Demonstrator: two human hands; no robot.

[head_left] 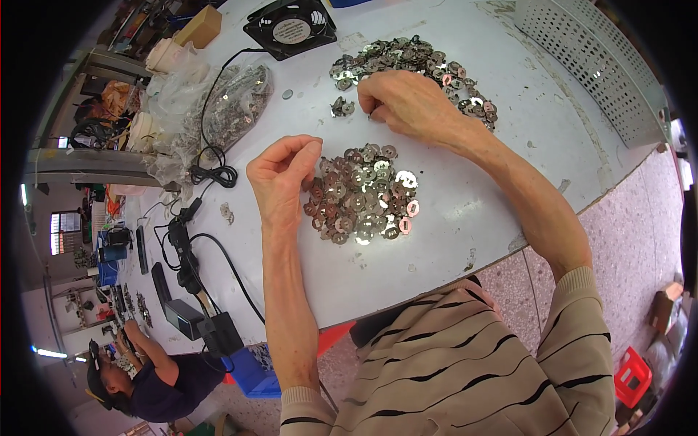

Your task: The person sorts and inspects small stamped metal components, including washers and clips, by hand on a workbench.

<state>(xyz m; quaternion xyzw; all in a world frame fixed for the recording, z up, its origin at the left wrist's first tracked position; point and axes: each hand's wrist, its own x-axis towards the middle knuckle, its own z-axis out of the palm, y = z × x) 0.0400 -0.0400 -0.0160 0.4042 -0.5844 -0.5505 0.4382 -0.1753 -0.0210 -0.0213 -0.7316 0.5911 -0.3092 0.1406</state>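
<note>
Many small round metal pieces with cut-out slots lie in a near pile (363, 192) on the white table, some shiny, some dull. A second, larger pile (396, 57) of similar pieces spreads farther back. My left hand (280, 174) is beside the left edge of the near pile, thumb and forefinger pinched together. Whatever is between those fingertips cannot be made out. At the front edge of the far pile is my right hand (407, 105), its fingers curled down and closed, the tips mostly hidden. A small clump of pieces (342, 107) sits just left of it.
A black fan (291, 27) stands at the back, its cable running left. Clear plastic bags of metal parts (233, 105) lie at left, near black adapters and cords (185, 247). A perforated grey metal bin (592, 65) stands at right. Another person (149, 374) works at far left.
</note>
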